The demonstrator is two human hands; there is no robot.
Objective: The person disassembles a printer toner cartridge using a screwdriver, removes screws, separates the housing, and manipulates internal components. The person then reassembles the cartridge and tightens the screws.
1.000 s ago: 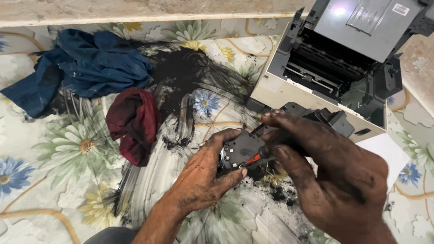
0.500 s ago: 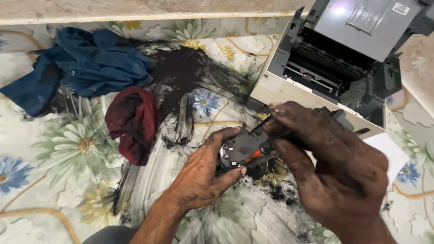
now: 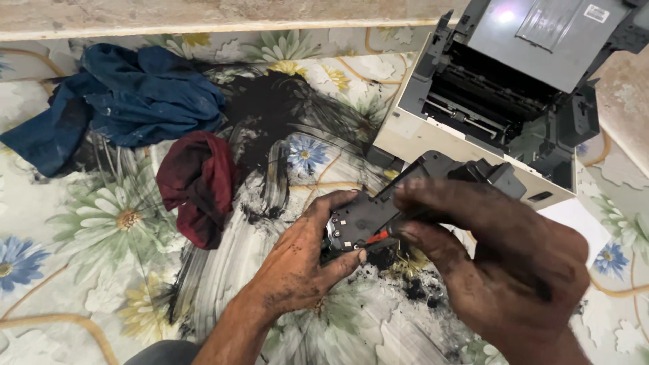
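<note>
From my remote seat I see the left hand (image 3: 304,263) wrapped around the near end of a black toner cartridge (image 3: 378,213); its grip is closed on that end, thumb on top and fingers curled beneath; the skin is smeared with black powder. The right hand (image 3: 500,263) lies over the cartridge's far side, fingers (image 3: 433,196) pressed on its upper edge; its grip is narrow, pinching a small red-tipped tool (image 3: 378,238) against the cartridge's end plate. The cartridge sits low in the middle of the view, held just above a floral cloth (image 3: 74,230) that covers the surface; whether it touches the cloth I cannot tell.

Black toner (image 3: 284,128) is spilled and streaked across the cloth above and left of the hands; loose black crumbs lie just under the cartridge. A maroon rag (image 3: 196,186) lies crumpled left of the hands, near them; a blue rag (image 3: 135,108) lies farther up and left, well apart. An open printer (image 3: 500,94) stands at upper right, its lid raised and its dark inner bay exposed; a white sheet of paper (image 3: 574,220) shows beside its lower corner, partly behind the right hand.
</note>
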